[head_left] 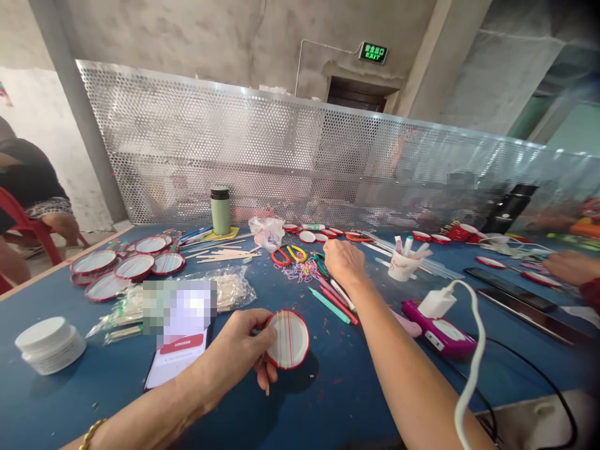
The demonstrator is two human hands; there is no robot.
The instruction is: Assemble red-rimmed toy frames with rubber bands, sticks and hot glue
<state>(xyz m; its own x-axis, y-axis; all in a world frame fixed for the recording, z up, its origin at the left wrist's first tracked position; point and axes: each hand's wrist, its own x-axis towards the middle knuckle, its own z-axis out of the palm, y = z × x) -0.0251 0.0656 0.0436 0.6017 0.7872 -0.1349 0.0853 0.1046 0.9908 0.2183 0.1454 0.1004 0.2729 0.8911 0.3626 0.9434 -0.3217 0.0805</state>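
My left hand [250, 340] pinches a red-rimmed round lid [293, 340] by its left edge, thumb on top. Its pale face is turned up, crossed by thin yellow and red lines that look like strings or bands. Farther forward, my right hand [344, 259] is at the table among the markers, its curled fingers mostly hidden behind the hand. Left of it lie small tangled pink and purple bands [300, 270] and scissors with red and yellow handles [299, 253]. A teal marker [330, 305] and several pink ones lie just below it.
A phone [180, 350] and white jar [50, 345] are at left, near bagged sticks [229, 289] and stacked red-rimmed lids [135, 265]. At right are a marker cup [402, 265] and purple power strip [450, 337] with a cable. A co-worker's hand [565, 269] appears far right. A perforated metal screen [281, 156] stands behind.
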